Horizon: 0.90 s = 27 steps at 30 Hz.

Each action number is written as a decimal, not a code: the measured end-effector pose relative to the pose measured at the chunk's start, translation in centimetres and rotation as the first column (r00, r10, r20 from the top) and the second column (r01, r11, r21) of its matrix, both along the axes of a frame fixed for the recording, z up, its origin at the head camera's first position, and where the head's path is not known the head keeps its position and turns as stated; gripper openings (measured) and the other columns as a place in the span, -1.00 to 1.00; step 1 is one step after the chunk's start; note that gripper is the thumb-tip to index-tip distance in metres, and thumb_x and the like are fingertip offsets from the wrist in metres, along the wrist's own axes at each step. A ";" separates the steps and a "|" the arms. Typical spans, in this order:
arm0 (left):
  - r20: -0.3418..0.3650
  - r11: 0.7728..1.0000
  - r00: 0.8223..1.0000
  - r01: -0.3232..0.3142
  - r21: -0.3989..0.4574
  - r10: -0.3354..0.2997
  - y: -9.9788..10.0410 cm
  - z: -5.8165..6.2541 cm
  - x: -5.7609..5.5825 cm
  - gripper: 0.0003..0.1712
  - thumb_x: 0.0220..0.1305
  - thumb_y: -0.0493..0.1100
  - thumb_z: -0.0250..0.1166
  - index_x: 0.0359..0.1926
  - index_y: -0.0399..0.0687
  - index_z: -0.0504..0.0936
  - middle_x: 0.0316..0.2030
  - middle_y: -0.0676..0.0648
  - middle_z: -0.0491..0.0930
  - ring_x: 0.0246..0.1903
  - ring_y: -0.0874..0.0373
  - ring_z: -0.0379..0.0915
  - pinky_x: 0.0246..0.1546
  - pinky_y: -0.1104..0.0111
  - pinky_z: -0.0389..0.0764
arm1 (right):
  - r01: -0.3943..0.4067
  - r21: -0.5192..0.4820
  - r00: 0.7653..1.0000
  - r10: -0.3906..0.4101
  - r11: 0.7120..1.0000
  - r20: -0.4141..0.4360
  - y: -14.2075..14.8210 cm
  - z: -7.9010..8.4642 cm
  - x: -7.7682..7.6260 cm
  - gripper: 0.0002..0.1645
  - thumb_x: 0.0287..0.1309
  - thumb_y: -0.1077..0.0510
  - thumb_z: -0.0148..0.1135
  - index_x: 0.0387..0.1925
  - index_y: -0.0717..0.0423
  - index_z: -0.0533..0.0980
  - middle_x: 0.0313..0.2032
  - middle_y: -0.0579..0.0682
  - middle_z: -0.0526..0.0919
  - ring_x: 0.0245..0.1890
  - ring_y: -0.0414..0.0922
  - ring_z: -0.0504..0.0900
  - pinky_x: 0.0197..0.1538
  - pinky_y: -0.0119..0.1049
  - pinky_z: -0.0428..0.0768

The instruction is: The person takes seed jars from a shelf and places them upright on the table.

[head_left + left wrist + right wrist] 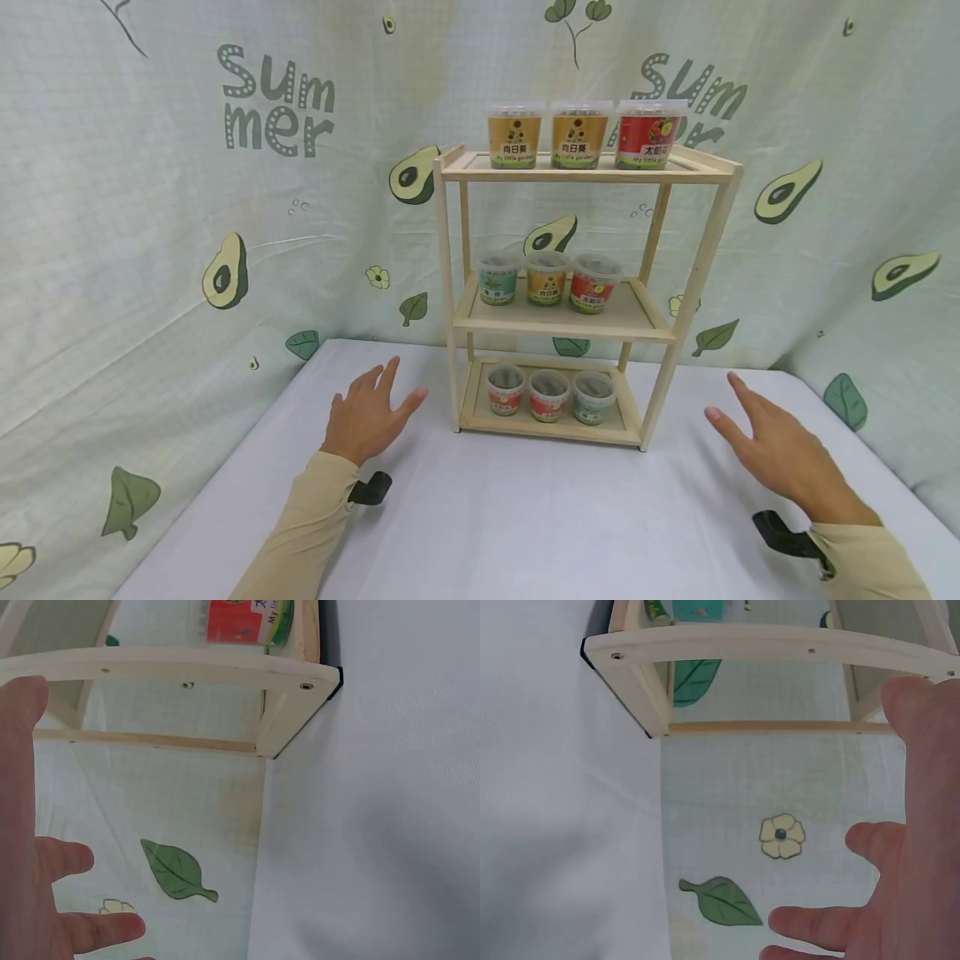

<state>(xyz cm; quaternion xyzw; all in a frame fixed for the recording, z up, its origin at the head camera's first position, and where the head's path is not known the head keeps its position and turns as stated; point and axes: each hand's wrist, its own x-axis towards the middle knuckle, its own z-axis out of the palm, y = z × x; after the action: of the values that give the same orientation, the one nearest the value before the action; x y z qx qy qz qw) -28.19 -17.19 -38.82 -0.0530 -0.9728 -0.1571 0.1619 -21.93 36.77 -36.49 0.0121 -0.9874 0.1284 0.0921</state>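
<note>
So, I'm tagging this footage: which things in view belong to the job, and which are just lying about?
Likely the job's: wooden shelf, nine labelled cups, left hand, right hand.

Likely just surroundings: white tabletop, printed backdrop.

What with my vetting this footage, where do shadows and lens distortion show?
Head: diffuse light, faint soft shadows on the table near left hand and right hand, rack splaying upward, perhaps lens distortion; left wrist: blurry-edged shadow at right, left front post bowed; right wrist: similar shadow at lower left, right front post bowed too.
</note>
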 end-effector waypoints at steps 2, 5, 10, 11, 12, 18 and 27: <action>0.005 1.000 1.000 0.003 0.008 -0.003 0.1 0.1 0.0 0.13 0.27 0.65 -0.21 0.55 -0.05 0.16 0.36 -0.34 0.34 0.31 -0.36 0.26 0.16 -0.44 0.17 | -0.006 -0.014 1.000 0.006 1.000 0.015 -0.1 0.0 0.0 0.04 0.47 -0.40 -0.23 0.57 0.22 -0.23 0.35 0.60 0.13 0.25 0.59 0.18 0.10 0.55 0.21; 0.002 1.000 1.000 0.006 0.016 -0.006 0.2 0.1 -0.1 0.10 0.29 0.62 -0.19 0.53 -0.08 0.21 0.32 -0.34 0.39 0.26 -0.35 0.33 0.13 -0.38 0.27 | -0.006 -0.044 0.999 0.008 0.999 0.038 -0.3 0.1 -0.1 0.03 0.47 -0.40 -0.24 0.57 0.22 -0.22 0.31 0.61 0.20 0.22 0.59 0.22 0.03 0.55 0.27; -0.024 1.000 1.000 0.015 0.023 -0.015 0.5 0.1 -0.3 0.05 0.34 0.58 -0.16 0.45 -0.14 0.33 0.25 -0.35 0.47 0.17 -0.33 0.44 0.04 -0.29 0.44 | -0.008 -0.102 0.998 0.014 0.995 0.059 -0.7 -0.1 -0.2 0.00 0.49 -0.39 -0.27 0.57 0.21 -0.19 0.24 0.59 0.32 0.16 0.56 0.34 -0.07 0.52 0.37; -0.026 1.000 1.000 0.016 0.025 -0.015 0.6 0.1 -0.4 0.04 0.34 0.58 -0.16 0.44 -0.15 0.35 0.24 -0.35 0.48 0.15 -0.33 0.46 0.02 -0.27 0.46 | -0.008 -0.112 0.998 0.016 0.994 0.063 -0.8 -0.1 -0.2 -0.01 0.49 -0.38 -0.27 0.57 0.21 -0.19 0.23 0.58 0.34 0.14 0.54 0.37 -0.09 0.50 0.39; -0.030 1.000 0.999 0.017 0.026 -0.016 0.6 0.1 -0.4 0.03 0.35 0.57 -0.16 0.42 -0.16 0.38 0.23 -0.36 0.49 0.14 -0.32 0.47 0.01 -0.26 0.47 | -0.008 -0.123 0.997 0.017 0.992 0.069 -0.8 -0.2 -0.2 -0.01 0.49 -0.39 -0.28 0.57 0.20 -0.18 0.23 0.56 0.35 0.12 0.53 0.39 -0.10 0.49 0.40; -0.045 0.998 0.999 0.028 0.053 -0.025 1.4 0.4 -0.6 -0.04 0.38 0.52 -0.10 0.38 -0.16 0.44 0.20 -0.32 0.54 0.10 -0.26 0.52 0.02 -0.15 0.52 | -0.005 -0.180 0.996 0.022 0.984 0.092 -1.4 -0.2 -0.2 -0.02 0.49 -0.39 -0.31 0.56 0.24 -0.13 0.23 0.54 0.39 0.10 0.49 0.44 -0.09 0.45 0.43; -0.166 0.981 0.983 0.103 0.164 -0.075 3.3 1.3 -0.9 -0.18 0.42 0.42 0.01 0.34 -0.11 0.49 0.04 -0.19 0.65 -0.04 -0.12 0.62 -0.07 0.01 0.58 | -0.064 -0.320 0.997 0.076 0.945 0.023 -3.6 0.3 -0.3 -0.12 0.56 -0.29 -0.37 0.46 0.37 0.12 0.12 0.43 0.55 0.11 0.37 0.51 0.01 0.37 0.46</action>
<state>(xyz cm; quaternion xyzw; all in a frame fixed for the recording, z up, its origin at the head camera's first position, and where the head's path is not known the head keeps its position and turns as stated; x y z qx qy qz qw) -29.08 -13.89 -37.47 -0.0947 -0.9362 -0.2427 0.2358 -22.23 33.12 -36.15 0.0298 -0.9540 0.2899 0.0708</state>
